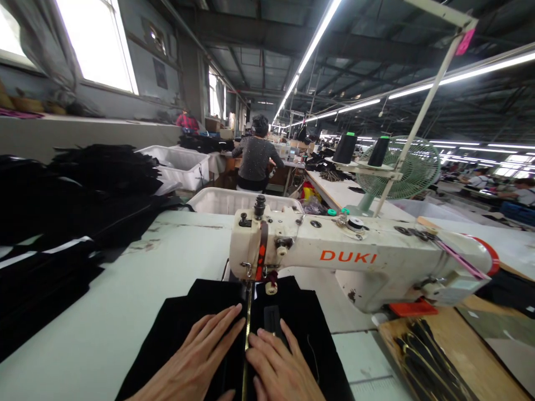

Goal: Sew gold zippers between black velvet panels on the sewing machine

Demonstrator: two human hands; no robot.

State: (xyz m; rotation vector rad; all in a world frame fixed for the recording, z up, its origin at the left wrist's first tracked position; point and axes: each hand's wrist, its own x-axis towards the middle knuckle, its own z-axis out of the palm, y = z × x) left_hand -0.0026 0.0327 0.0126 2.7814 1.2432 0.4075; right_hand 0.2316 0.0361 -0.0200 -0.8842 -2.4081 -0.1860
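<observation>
A black fabric piece [175, 328] lies under the needle end of the white sewing machine [292, 250]. Down its middle runs a zipper with gold teeth [249, 312], which leads up to the presser foot area. My left hand [204, 348] rests flat on the fabric just left of the zipper, fingers stretched toward the machine. On the other side, my right hand [278, 362] lies with fingers spread, its fingertips at the zipper's edge. Beside those fingers sits a small dark rectangular piece [271, 318]. A loose thread [312, 356] curls on the fabric. The needle itself is hard to make out.
Stacks of black fabric [104, 172] crowd the table's left side. A wooden tray [388, 340] at right holds black zippers [426, 356]. Behind the machine stand a white bin [200, 197], thread cones [345, 149] and a green fan [418, 167]. A co-worker [257, 159] sits farther back.
</observation>
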